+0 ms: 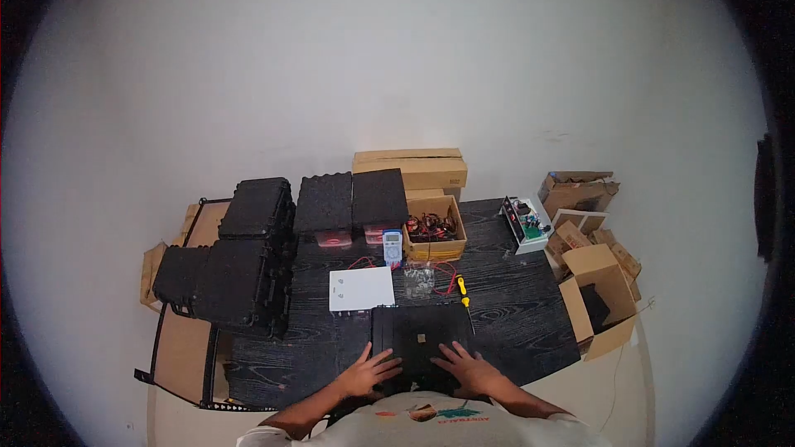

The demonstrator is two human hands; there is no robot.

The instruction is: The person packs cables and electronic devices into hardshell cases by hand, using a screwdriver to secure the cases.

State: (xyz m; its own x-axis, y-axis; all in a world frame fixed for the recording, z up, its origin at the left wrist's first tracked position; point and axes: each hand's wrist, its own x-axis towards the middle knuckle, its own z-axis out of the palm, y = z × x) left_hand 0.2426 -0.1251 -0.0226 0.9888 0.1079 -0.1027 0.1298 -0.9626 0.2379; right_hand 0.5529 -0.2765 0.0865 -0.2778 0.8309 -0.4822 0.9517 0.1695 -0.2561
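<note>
Head view shows the black flat unit lying at the near edge of the dark wood-grain table, straight ahead of the person and centred between the arms. It looks a little wider than deep, so its long axis runs left to right. The left hand lies flat with fingers spread on its near left corner, and the right hand lies flat and spread on its near right part. Neither pinches anything, and both are equally near. Just beyond the unit's far left corner sits a white box, touching or almost touching it. A clear bag of small parts and a yellow-handled screwdriver lie just past its far edge. Farther back stands a multimeter beside an open cardboard box holding tangled red and black wires. An open carton at the table's right end holds something dark that is too small to make out. Black cases are stacked to the left.
</note>
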